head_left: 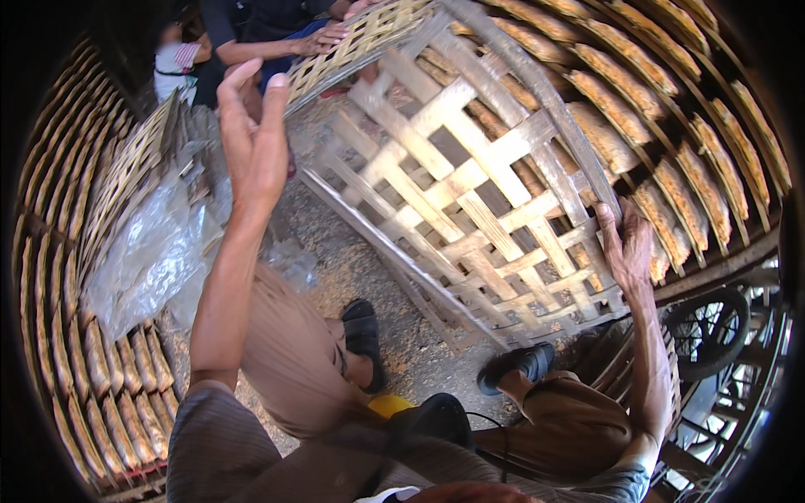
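A large woven bamboo tray (478,214) with a grey wooden frame stands tilted in front of me. My right hand (629,247) is closed round its frame at the right side, thumb on the near face. My left hand (254,142) is raised at the upper left, fingers stretched and the thumb apart, with nothing in it. Just beyond my left hand is another woven bamboo panel (369,42), with a co-worker's hand (324,38) resting on its edge. The tray's lower edge hangs near my feet; whether it touches the ground I cannot tell.
Racks of orange-brown slabs (625,105) line the right, and more slabs (126,436) fill the left. Clear plastic sheeting (155,251) lies by a stack of panels at left. A black wheel (708,334) is at lower right. Crumbs litter the floor (402,335). Another person (174,67) is behind.
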A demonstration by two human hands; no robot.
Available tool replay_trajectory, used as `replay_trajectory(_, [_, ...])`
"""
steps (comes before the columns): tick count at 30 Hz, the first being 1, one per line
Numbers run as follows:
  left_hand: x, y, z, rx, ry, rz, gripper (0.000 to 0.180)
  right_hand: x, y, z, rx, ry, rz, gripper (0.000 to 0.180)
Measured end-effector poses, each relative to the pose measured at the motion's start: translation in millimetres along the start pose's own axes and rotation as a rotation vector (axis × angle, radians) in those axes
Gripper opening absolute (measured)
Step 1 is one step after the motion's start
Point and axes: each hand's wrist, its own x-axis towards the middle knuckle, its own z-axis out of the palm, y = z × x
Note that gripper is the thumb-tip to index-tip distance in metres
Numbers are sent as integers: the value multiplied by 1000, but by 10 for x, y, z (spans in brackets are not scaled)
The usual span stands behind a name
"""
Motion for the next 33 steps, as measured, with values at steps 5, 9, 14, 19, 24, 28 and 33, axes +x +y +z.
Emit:
replay_trajectory(5, [-46, -39, 6, -424, -121, -527, 69, -2, 290, 121, 268, 91, 213, 55])
replay_trajectory(9, [-154, 429, 159, -870, -528, -794, 70, -111, 257, 246, 397, 141, 367, 55])
replay_trajectory(14, [-165, 482, 181, -855, -442, -450, 42, -155, -86, 319, 587, 138, 315, 55])
replay_trajectory(19, [-262, 411, 210, -770, -436, -291, 28, -211, 115, 481, 636, -98, 331, 59])
replay_trajectory(24, [-222, 369, 166, -705, -428, -244, 28, -221, 149, 629, 583, -174, 193, 65])
replay_trajectory(28, [-175, 390, 209, -723, -376, -284, 30, -217, 385, 681, 660, -298, 270, 69])
replay_trajectory(33, [-244, 282, 245, -494, -298, -272, 28, -312, 516, 764, 585, -303, 432, 55])
